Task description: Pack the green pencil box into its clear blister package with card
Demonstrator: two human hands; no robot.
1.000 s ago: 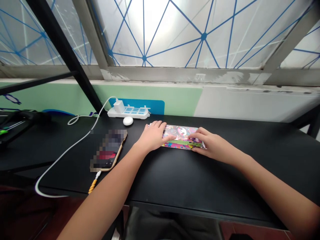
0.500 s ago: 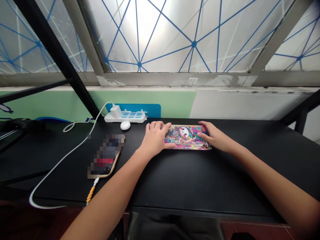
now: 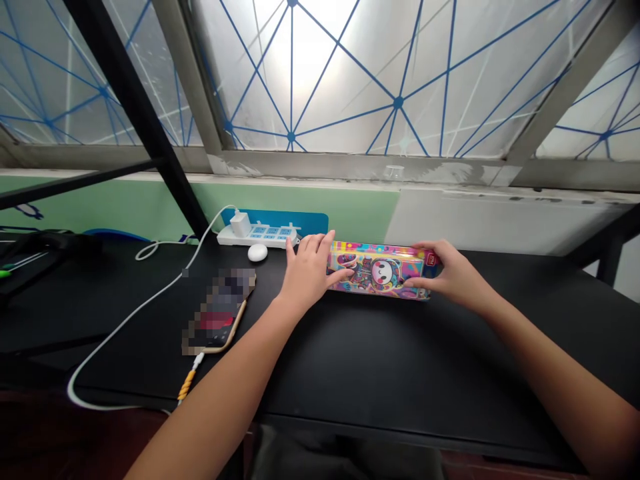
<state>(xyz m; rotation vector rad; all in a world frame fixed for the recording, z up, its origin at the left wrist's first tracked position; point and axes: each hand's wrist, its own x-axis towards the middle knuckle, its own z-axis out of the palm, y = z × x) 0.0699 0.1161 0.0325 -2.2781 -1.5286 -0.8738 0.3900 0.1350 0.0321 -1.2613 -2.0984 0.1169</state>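
Note:
A colourful cartoon-printed pencil box (image 3: 383, 271) stands tilted up on its long edge on the black desk (image 3: 360, 360), its printed face turned toward me. My left hand (image 3: 307, 270) grips its left end, thumb on the front and fingers behind. My right hand (image 3: 453, 273) grips its right end the same way.
A phone (image 3: 220, 310) on a charging cable (image 3: 125, 313) lies left of my left arm. Behind it are a white power strip (image 3: 260, 233) with a charger plugged in and a small white oval case (image 3: 257, 252). A wall and window run along the desk's far edge.
The pencil box lay flat under both hands; now its near side is lifted so it stands on edge. Both hands shifted to grip its ends.

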